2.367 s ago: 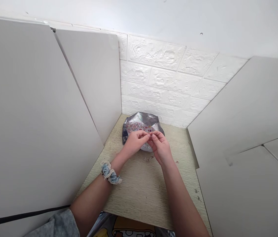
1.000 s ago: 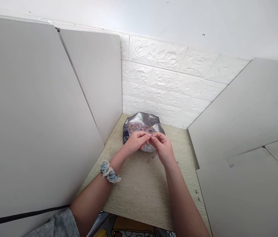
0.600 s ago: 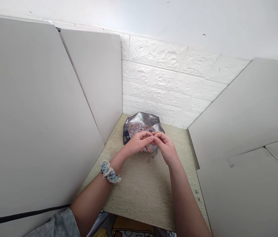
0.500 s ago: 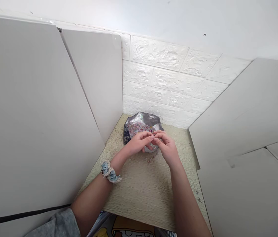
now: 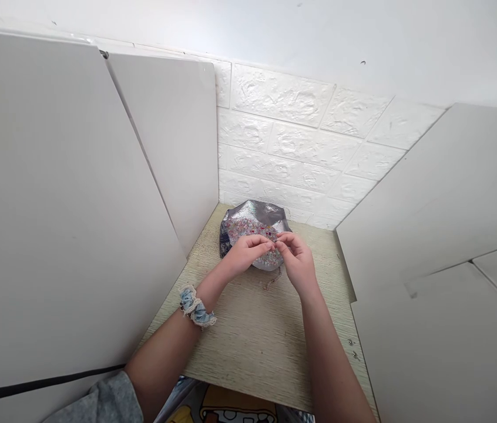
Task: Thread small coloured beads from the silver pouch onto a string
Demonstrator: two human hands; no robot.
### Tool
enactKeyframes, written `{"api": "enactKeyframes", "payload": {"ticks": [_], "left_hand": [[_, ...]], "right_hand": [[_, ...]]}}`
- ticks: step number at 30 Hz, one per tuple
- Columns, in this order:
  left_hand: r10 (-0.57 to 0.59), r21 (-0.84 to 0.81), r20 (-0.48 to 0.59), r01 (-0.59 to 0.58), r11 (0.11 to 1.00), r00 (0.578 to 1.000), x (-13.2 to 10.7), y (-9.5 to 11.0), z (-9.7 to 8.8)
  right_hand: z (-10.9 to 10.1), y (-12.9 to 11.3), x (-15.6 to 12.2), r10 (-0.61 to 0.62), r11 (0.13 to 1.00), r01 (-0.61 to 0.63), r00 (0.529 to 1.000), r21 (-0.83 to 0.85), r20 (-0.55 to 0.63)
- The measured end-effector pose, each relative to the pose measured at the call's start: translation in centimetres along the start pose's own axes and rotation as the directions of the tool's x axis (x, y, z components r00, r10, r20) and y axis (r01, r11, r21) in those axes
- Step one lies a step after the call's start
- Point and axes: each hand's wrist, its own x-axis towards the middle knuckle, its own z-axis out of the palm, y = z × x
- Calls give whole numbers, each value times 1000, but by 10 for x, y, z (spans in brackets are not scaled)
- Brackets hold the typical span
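Observation:
A shiny silver bag full of small mixed-colour beads lies open at the back of the wooden tabletop. My left hand and my right hand meet just in front of the bag, fingertips pinched together on something tiny, likely a bead and a thin string. A short beaded strand trails down onto the table below my hands. A blue scrunchie sits on my left wrist.
White panels wall in the table on the left and right, with a white brick-pattern wall behind. Two small screws lie near the right edge. A black cable runs along the lower left.
My hands stayed together in front of the bag, shifting slightly. The fingertips have worked at the small piece, and the strand now hangs below them onto the table.

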Motion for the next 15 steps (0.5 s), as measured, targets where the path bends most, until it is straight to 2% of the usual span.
{"api": "enactKeyframes", "payload": {"ticks": [2,4,7,10,15], "left_hand": [[11,-87,-57,-16,996,998,1,0,0],[-11,-197,-95,-8,980,995,1,0,-1],[-53,-304,-85,25,952,995,0,3,-2],[-95,-305,-28,82,949,995,-3,6,-2],[-138,-196,34,142,970,990,-7,8,-1]], "right_hand": [[2,6,1,-56,980,52,998,-194,-17],[5,13,1,-104,923,99,995,-373,8],[9,24,1,-90,881,107,994,-462,58],[10,30,1,-20,850,39,999,-525,42],[12,32,0,138,674,-49,989,-737,60]]}}
